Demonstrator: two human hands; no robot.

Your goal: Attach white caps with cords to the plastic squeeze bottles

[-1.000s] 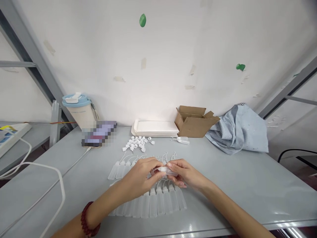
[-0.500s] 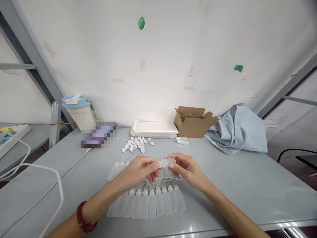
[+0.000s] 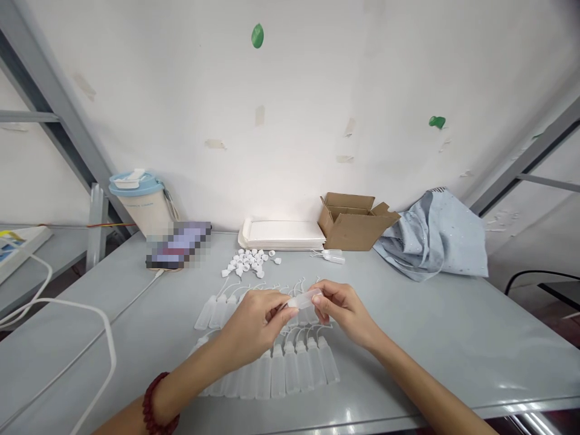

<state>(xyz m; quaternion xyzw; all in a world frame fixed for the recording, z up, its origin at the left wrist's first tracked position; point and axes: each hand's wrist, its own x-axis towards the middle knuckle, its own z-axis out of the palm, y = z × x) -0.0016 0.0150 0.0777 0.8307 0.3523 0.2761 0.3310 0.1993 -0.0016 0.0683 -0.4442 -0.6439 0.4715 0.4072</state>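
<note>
Both my hands hold one small clear plastic bottle (image 3: 306,298) just above the grey table (image 3: 444,326). My left hand (image 3: 258,319) pinches its left end with thumb and fingers. My right hand (image 3: 341,307) grips its right end. Below the hands lies a row of several similar clear bottles (image 3: 290,371) with thin white tubes. A second row of bottles (image 3: 216,309) lies to the left behind my left hand. A heap of small white caps (image 3: 249,262) sits farther back.
A stack of white trays (image 3: 283,235) and an open cardboard box (image 3: 353,222) stand at the wall. One loose bottle (image 3: 333,257) lies before the box. A blue cloth (image 3: 435,237) is at right, a lidded cup (image 3: 138,204) and white cable (image 3: 81,326) at left.
The hands lifted the bottle slightly off the row and turned it; my left fingers shifted along its left end. The view shifted a little.
</note>
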